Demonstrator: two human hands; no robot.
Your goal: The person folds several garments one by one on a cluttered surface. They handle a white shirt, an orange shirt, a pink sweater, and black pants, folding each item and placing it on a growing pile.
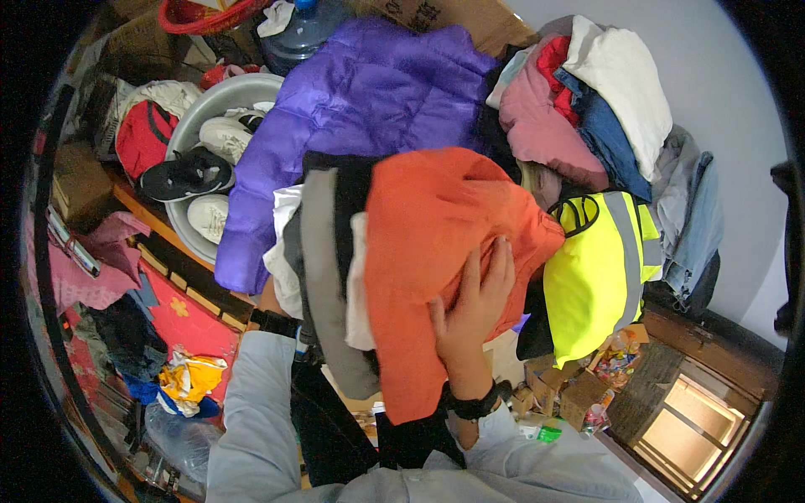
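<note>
A stack of clothes sits before me, with an orange garment (409,239) outermost at its right. Grey (322,276), black and white cloth (286,251) shows in layers to its left. My right hand (481,302) lies against the orange garment, fingers bent into its folds, a dark band at the wrist. At the stack's left side, my left hand (270,297) is mostly hidden behind the white cloth, so its fingers are out of sight. Beyond the stack spreads a purple padded jacket (383,94). A neon yellow vest (585,276) with grey stripes lies right of the orange garment.
A grey metal basin (188,242) holds several shoes (188,174) at the left. Piled clothes, including pink cloth (544,122), jeans (604,132) and white cloth (619,94), rise by the wall. A water jug (302,38) stands behind. Cardboard boxes (575,399) sit low at right.
</note>
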